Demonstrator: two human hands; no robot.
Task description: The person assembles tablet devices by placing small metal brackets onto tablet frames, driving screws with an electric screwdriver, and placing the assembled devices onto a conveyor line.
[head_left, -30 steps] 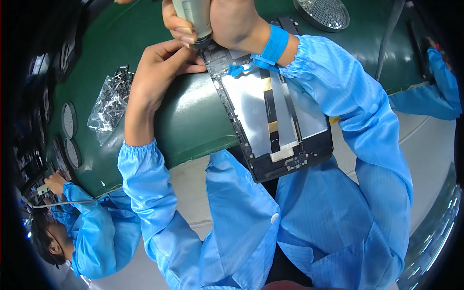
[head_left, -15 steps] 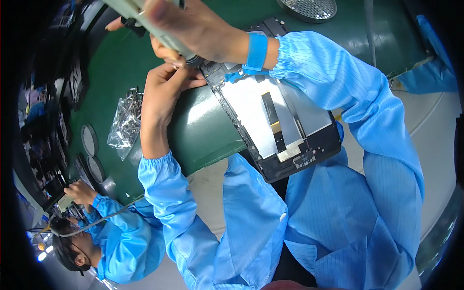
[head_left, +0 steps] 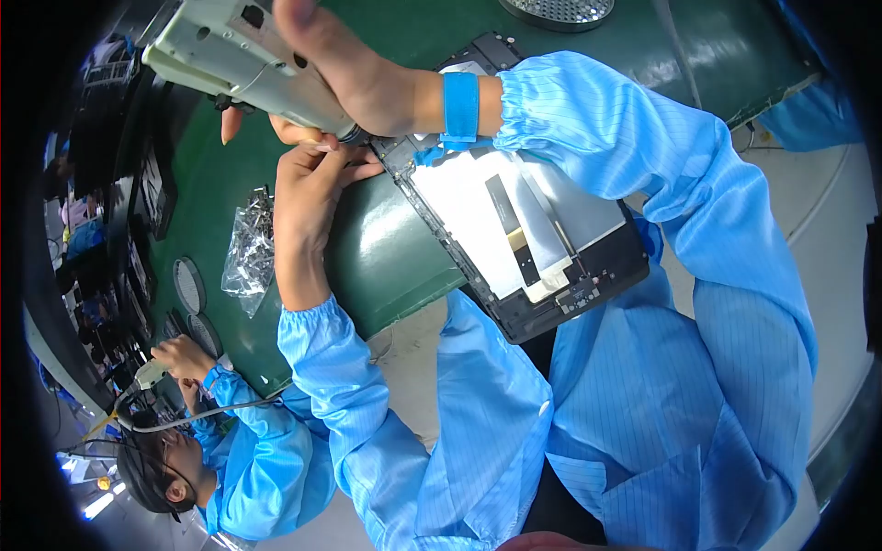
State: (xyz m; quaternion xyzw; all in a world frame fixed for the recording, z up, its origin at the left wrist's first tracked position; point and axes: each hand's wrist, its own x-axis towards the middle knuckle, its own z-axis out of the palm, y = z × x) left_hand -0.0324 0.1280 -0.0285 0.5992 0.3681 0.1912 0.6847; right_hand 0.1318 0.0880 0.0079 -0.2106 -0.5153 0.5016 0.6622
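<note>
An opened tablet (head_left: 454,204) with a black frame, silver plates and a dark flat strip lies slanted, its lower part overhanging the green table's front edge above my lap. My right hand (head_left: 363,92) grips a pale electric screwdriver (head_left: 266,69), thumb along its body. The driver's lower end points at the tablet's upper left edge; its tip is hidden by my fingers. My left hand (head_left: 310,188) is closed beside that edge, thumb and fingers pinched just under the driver's end. What they pinch is too small or covered to make out.
A clear bag of small metal parts (head_left: 248,257) lies left of my left hand. Round dishes (head_left: 189,286) stand farther left, near a co-worker (head_left: 266,468) in blue. A perforated metal dish (head_left: 560,11) is at the far edge. My right wrist wears a blue strap (head_left: 460,106).
The screwdriver has tilted and come farther into view, with my right hand shifting slightly left and down. My left hand stays at the tablet's edge. The view has shifted a little.
</note>
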